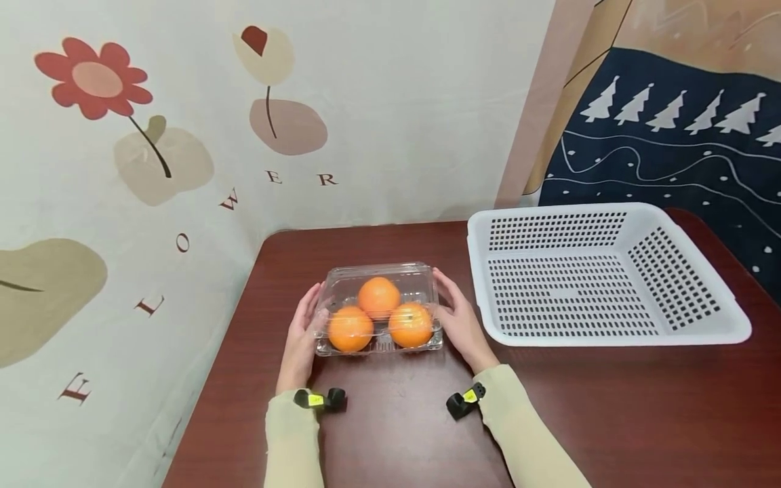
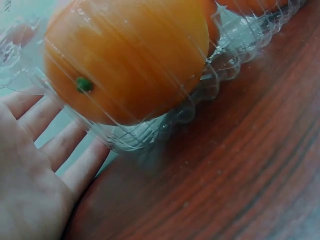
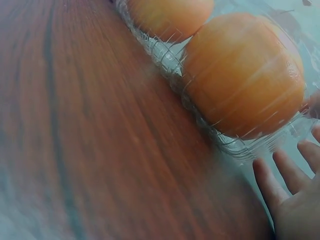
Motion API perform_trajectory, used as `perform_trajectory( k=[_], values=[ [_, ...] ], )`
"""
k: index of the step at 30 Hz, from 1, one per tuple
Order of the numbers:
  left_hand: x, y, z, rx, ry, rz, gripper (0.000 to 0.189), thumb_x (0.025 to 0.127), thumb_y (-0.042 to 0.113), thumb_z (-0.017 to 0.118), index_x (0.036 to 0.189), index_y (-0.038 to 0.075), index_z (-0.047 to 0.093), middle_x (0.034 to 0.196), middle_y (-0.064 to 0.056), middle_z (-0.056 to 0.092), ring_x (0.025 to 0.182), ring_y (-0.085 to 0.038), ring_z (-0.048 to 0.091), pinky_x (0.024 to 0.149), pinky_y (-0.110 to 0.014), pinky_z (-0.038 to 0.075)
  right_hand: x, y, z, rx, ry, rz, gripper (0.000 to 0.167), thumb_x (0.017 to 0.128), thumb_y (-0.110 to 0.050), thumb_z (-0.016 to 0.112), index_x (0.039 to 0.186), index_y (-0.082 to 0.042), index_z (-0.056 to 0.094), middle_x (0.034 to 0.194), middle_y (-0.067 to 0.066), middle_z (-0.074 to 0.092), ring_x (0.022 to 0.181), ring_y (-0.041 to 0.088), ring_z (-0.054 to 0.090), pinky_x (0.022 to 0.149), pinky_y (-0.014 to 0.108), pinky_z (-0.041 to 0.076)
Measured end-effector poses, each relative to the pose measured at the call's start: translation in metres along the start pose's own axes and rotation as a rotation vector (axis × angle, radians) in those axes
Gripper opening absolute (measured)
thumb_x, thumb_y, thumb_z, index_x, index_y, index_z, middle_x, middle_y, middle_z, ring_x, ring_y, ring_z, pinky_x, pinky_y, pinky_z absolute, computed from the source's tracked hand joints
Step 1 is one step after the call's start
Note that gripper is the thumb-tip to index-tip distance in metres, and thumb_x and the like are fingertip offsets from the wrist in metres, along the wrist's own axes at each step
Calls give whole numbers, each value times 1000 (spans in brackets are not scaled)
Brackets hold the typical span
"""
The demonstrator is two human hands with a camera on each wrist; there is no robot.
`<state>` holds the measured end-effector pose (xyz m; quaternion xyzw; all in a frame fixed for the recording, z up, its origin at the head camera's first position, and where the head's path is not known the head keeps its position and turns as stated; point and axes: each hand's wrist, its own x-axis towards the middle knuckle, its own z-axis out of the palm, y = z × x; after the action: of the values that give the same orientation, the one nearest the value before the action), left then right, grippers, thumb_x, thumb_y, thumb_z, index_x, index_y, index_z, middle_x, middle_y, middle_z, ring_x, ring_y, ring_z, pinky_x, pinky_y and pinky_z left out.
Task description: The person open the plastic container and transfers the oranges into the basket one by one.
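Note:
A clear plastic clamshell box [image 1: 383,344] sits on the dark red-brown table, its transparent lid over three oranges. One orange [image 1: 379,297] lies at the back; a left orange [image 1: 350,329] and a right orange [image 1: 411,324] lie in front. My left hand [image 1: 302,339] touches the box's left side with its fingers extended, and the thumb lies against the plastic. On the opposite side my right hand [image 1: 459,322] rests its fingers along the box's right end. Both wrist views show nearly straight, spread fingers beside the ribbed plastic. The fingertips are partly hidden behind it.
A large white perforated basket [image 1: 567,295] stands on the table to the right of the box. The wooden tabletop [image 1: 403,420] extends toward me. Behind it hangs a pale cloth [image 1: 403,135] with printed flowers, and a dark blue printed cloth [image 1: 671,156] hangs at right.

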<state>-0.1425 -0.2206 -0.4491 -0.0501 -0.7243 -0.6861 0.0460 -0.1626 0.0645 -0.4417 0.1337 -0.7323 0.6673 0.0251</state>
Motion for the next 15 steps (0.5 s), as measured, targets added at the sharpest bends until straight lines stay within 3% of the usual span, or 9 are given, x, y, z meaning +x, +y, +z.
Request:
perform_trajectory(
  k=[7,15],
  values=[
    [-4,13,5,116,-12,-8,52,93,23,46,141,30,26,142,3,31,128,-19,31,102,-44,25,0,-1,-3,15,-18,-35,57,84,4,49,138,-8,33,144,3,28,125,23,34,94,44,36],
    [-5,13,4,121,-25,-5,53,93,17,44,140,33,26,141,-2,34,127,-19,32,100,-45,27,-1,1,-3,-4,-20,-42,57,83,5,49,137,-8,35,144,2,27,126,21,34,92,42,39]
  ],
)
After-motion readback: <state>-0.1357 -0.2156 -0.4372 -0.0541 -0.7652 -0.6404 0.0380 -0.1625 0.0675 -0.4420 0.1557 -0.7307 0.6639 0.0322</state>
